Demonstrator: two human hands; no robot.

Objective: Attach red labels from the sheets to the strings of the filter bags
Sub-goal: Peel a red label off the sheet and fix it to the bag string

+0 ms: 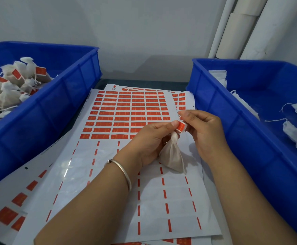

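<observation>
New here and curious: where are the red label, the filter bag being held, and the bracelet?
red label [181, 126], head view, its face.
filter bag [172, 157], head view, its body.
bracelet [124, 171], head view, its band.

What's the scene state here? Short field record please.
left hand: holds filter bag, pinches red label
right hand: pinches the label's other side
label sheet: flat on the table between the bins, near rows peeled
left bin: labelled bags
right bin: unlabelled bags
stage: label being pressed at the bag's neck

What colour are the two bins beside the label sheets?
Both bins are blue, seen in the head view.
</observation>
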